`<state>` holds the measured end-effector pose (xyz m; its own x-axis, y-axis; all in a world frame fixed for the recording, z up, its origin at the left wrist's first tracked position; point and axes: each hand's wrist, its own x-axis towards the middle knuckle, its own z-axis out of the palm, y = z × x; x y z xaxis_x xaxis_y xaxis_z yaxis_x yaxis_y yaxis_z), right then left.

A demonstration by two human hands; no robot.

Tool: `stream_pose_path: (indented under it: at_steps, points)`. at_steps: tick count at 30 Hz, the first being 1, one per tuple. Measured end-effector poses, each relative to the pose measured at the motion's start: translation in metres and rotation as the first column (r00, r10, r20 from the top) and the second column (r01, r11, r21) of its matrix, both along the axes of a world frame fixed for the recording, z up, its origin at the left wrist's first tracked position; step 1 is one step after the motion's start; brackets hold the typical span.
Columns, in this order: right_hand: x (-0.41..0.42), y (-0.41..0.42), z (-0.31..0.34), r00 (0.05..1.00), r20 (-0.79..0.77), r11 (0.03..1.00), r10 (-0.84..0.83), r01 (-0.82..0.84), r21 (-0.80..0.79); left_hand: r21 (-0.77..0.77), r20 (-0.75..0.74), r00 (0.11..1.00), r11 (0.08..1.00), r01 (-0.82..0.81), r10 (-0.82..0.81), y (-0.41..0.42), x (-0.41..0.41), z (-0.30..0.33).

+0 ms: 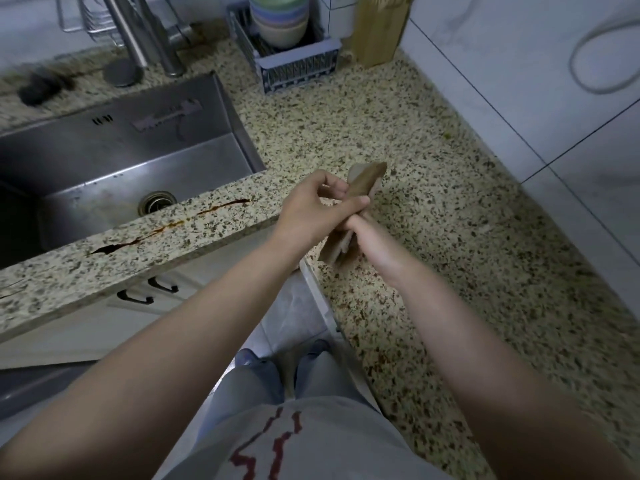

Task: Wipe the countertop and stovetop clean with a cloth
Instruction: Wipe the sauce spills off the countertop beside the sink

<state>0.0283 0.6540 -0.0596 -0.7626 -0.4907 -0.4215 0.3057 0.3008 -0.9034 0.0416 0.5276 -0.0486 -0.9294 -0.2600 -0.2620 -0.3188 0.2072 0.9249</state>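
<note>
While both hands' fingers (334,188) grip it, the brown cloth (360,188) hangs above the countertop (450,209).

One head-worn view, looking steeply down from above the countertop (433,209) corner. Sink (114,161) sits left, wall tiles right. Forearms fill the near foreground.

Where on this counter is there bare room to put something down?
The widest free patch of the countertop lies between the sink, the tiled wall and the hands holding the cloth. The narrow strip in front of the sink is bare but stained. The back is crowded: faucet, rack of bowls, wooden holder.
</note>
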Motion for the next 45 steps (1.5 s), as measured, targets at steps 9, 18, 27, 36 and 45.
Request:
stream_pose_path:
  at_steps: [9,18,27,36,45]
  points:
    - [-0.008,0.015,0.013,0.971,0.219,0.986,-0.092,0.12,-0.118,0.195,0.0,0.999,0.98,0.04,-0.041,-0.009,-0.002,0.012]
    - [-0.055,0.052,0.039,0.944,0.051,0.944,-0.327,0.324,0.06,0.344,0.083,0.995,0.935,-0.088,0.063,-0.021,-0.005,0.003]
    - [-0.081,0.048,0.094,0.777,-0.629,0.903,-0.015,0.281,0.326,-0.061,-0.064,0.964,0.965,0.255,-0.259,-0.025,-0.007,0.03]
    - [-0.085,0.07,0.069,0.975,-0.138,0.964,-0.176,0.199,0.178,0.416,0.05,0.949,0.871,0.263,-0.311,-0.016,-0.01,0.041]
    - [0.007,0.046,-0.038,0.511,0.85,0.844,-0.131,0.507,-0.174,0.732,0.112,0.975,0.679,0.05,-0.193,-0.007,-0.004,0.026]
